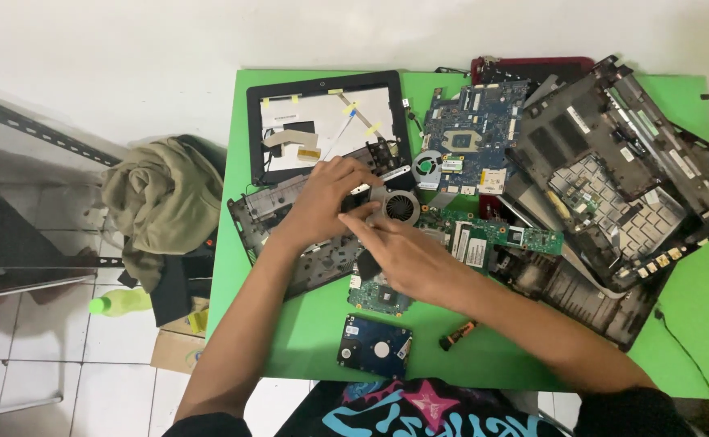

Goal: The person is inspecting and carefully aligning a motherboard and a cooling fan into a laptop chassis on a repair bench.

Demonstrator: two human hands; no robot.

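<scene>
A round grey cooling fan [400,205] sits at the middle of a green table [314,324], over a dark laptop base [267,212]. My left hand [327,197] comes in from the lower left, and its fingers pinch the fan's left edge. From the right, my right hand [407,257] lies over a green circuit board [484,233], with fingertips touching the fan's lower left side. Both hands hold the fan assembly.
A screen bezel with taped back [327,121] lies at the rear. A blue motherboard [472,133] and stacked laptop shells [613,186] fill the right. A hard drive [374,346] and a small orange-tipped tool [457,334] lie near me. Cloth [164,194] hangs left of the table.
</scene>
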